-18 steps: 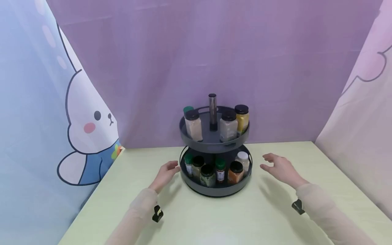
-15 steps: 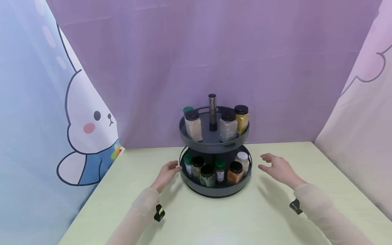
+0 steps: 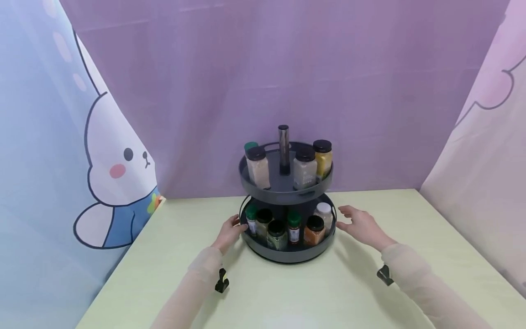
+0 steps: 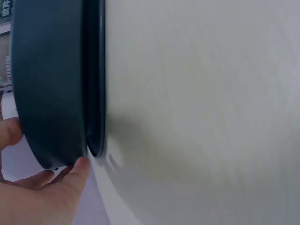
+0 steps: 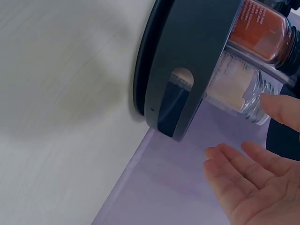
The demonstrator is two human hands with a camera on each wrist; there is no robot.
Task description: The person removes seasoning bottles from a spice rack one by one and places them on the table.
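Rack [image 3: 285, 198], round, dark and two-tiered, upright on a pale table [image 3: 283, 292], in front of a purple cloth [image 3: 287, 68]. At the rack's left side, touching its lower tier [image 3: 287, 257], the left hand [image 3: 228, 234]: thumb [image 4: 8, 132] by the rim, fingers [image 4: 75, 173] loosely extended against the outer wall, spread about as wide as that wall; can't tell how firm the contact is. At the rack's right side, the right hand [image 3: 361, 226], empty and wide, thumb well parted from relaxed fingers; near the lower tier, with a gap visible in the right wrist view beside its handle slot [image 5: 174, 105].

Rises at the rack's centre into a dark post [image 3: 284, 151]. Carries on the upper tier [image 3: 281, 182] a pale jar [image 3: 259, 172] at front left with a green-lidded jar [image 3: 251, 147] behind, plus a greyish jar [image 3: 305, 173] at front right with a yellow jar [image 3: 323, 161] behind. Holds below, from rack's left to right: a small green-capped bottle [image 3: 251, 220], two black-lidded jars [image 3: 277, 240], a reddish bottle [image 3: 293, 232], an orange jar [image 3: 314, 235], a white-lidded jar [image 3: 324, 214]. Far left of the rack, a printed rabbit [image 3: 117, 151] on blue cloth [image 3: 33, 183]
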